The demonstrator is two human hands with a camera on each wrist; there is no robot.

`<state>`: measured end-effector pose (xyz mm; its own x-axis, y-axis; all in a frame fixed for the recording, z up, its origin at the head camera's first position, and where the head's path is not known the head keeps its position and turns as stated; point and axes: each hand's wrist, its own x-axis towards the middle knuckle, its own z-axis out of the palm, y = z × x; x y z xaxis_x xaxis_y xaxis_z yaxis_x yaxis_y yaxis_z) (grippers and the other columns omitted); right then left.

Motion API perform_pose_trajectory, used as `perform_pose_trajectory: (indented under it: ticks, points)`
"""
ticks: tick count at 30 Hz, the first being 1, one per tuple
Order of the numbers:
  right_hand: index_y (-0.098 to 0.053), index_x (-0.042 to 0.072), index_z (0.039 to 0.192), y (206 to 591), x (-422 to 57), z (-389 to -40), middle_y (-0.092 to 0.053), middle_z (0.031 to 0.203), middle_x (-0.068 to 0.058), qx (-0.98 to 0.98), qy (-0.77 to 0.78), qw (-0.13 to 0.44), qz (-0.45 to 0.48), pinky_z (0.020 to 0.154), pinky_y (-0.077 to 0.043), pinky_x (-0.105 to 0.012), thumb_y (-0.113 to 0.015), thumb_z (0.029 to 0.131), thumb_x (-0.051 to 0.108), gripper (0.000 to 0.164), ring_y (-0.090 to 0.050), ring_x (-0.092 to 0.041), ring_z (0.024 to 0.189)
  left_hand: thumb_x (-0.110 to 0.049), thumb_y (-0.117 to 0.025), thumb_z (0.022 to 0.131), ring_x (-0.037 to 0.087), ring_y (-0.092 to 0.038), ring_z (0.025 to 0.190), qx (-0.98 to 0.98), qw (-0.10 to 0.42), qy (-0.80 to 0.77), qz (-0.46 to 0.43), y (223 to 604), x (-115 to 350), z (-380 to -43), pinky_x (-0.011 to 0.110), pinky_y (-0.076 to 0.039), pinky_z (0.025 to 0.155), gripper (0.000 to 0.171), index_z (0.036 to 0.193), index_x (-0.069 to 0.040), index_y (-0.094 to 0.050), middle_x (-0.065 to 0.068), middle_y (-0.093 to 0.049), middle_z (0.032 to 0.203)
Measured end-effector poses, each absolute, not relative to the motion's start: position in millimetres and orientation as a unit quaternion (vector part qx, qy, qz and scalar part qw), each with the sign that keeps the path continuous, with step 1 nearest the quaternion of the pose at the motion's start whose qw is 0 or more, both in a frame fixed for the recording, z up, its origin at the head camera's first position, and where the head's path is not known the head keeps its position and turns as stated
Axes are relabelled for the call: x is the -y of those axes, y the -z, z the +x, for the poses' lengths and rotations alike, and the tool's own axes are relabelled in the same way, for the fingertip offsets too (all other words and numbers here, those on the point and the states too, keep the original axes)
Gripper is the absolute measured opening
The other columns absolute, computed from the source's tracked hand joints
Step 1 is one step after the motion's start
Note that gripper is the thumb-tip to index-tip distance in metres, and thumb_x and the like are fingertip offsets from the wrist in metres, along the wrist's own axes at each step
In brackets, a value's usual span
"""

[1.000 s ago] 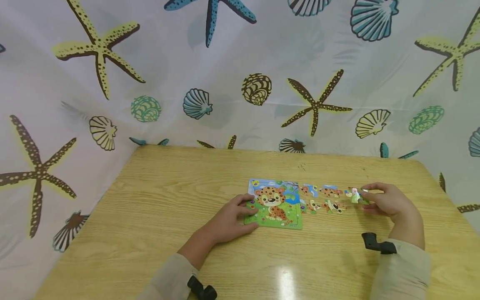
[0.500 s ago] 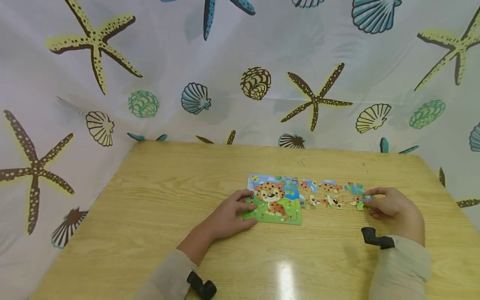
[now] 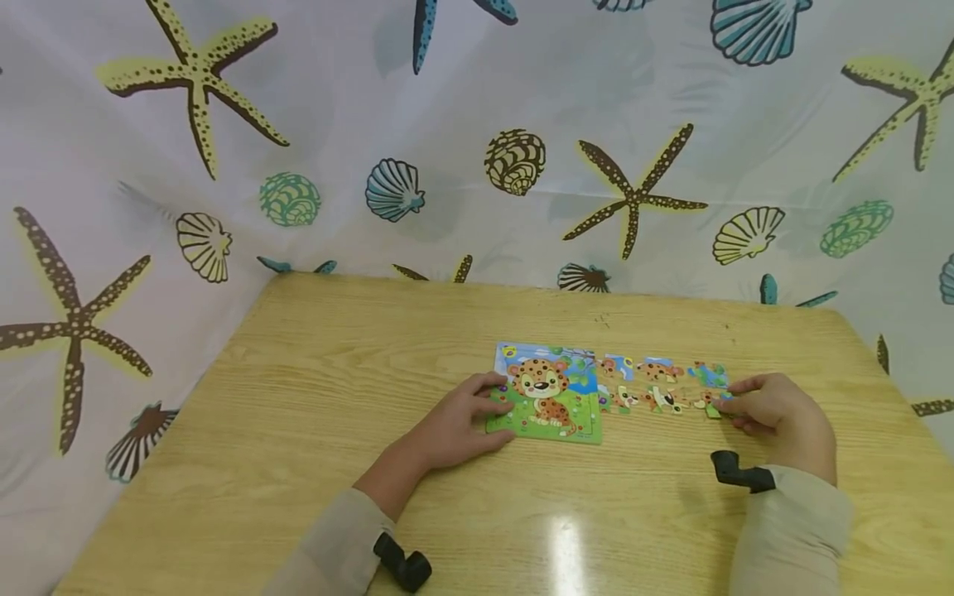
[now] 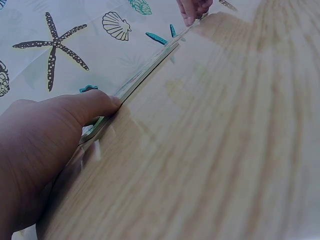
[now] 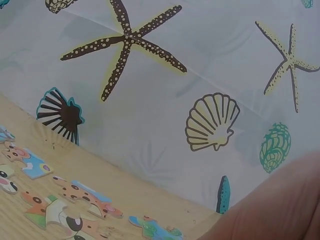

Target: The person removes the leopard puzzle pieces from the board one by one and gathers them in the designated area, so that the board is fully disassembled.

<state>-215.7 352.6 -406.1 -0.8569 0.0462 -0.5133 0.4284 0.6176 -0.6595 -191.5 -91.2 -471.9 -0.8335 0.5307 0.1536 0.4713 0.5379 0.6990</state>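
A leopard-cub jigsaw board (image 3: 547, 385) lies flat on the table. My left hand (image 3: 455, 426) rests at its left side, fingers spread over the edge and thumb along the near edge; the left wrist view shows the thumb (image 4: 107, 102) against the thin board edge. Loose jigsaw pieces lie in two rows right of the board, among them a spotted piece (image 3: 659, 370), a face piece (image 3: 663, 400) and a blue-green piece (image 3: 708, 375). At the right end of the near row, my right hand (image 3: 778, 414) pinches a green-and-orange jigsaw piece (image 3: 713, 406) low over the table.
The wooden table (image 3: 358, 348) ends at a white curtain (image 3: 462, 99) printed with starfish and shells. Black camera mounts (image 3: 402, 563) sit on both sleeves. In the right wrist view, several pieces, including a blue-green piece (image 5: 154, 229), lie near the table's far edge.
My right hand has brought its piece down from over the row ends to the near row and shifted it slightly left, uncovering the blue-green piece behind. The left hand stays on the board.
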Motion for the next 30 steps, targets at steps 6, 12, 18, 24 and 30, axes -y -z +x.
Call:
perform_pose_trajectory:
  ticks: [6,12,18,24,30]
  points:
    - [-0.045,-0.009,0.133,407,-353,-215,-0.051,0.065,0.007,-0.892,0.364,0.235,0.129,0.071,-0.043,-0.030,-0.067,0.095,0.028,0.057,-0.047,-0.012,0.062,-0.030,-0.076,0.090,0.029,-0.046,0.139,-0.874,0.044,-0.391,0.285,474,92,-193,0.042,-0.044,0.113,0.048,0.130,-0.005,-0.066,0.008,-0.043,0.152]
    - [-0.039,-0.006,0.140,405,-348,-218,-0.049,0.067,0.008,-0.878,0.408,0.235,0.083,0.055,-0.041,-0.027,-0.061,0.098,0.042,0.068,-0.040,-0.008,0.052,-0.030,-0.075,0.090,0.031,-0.044,0.141,-0.875,0.052,-0.385,0.290,472,93,-194,0.041,-0.042,0.114,0.048,0.130,-0.004,-0.066,0.009,-0.043,0.153]
    - [-0.044,0.000,0.140,391,-326,-225,-0.060,0.108,-0.006,-0.874,0.443,0.200,0.002,0.065,-0.051,-0.029,-0.058,0.098,0.051,0.068,-0.056,-0.013,0.066,-0.028,-0.076,0.090,0.032,-0.045,0.141,-0.875,0.049,-0.380,0.294,470,95,-194,0.041,-0.043,0.113,0.046,0.127,-0.003,-0.067,0.011,-0.044,0.153]
    - [-0.048,0.000,0.136,381,-297,-231,-0.059,0.120,-0.018,-0.855,0.474,0.206,-0.046,0.075,-0.058,-0.035,-0.061,0.098,0.044,0.060,-0.063,-0.021,0.078,-0.031,-0.077,0.088,0.031,-0.047,0.139,-0.880,0.044,-0.375,0.287,469,96,-194,0.043,-0.045,0.112,0.046,0.126,-0.006,-0.069,0.009,-0.047,0.151]
    - [-0.050,-0.002,0.134,380,-274,-234,-0.064,0.110,-0.017,-0.850,0.475,0.215,-0.075,0.078,-0.060,-0.035,-0.062,0.099,0.040,0.056,-0.063,-0.019,0.077,-0.035,-0.079,0.086,0.029,-0.046,0.140,-0.886,0.035,-0.365,0.282,470,95,-196,0.048,-0.043,0.113,0.046,0.124,-0.011,-0.072,0.006,-0.050,0.148]
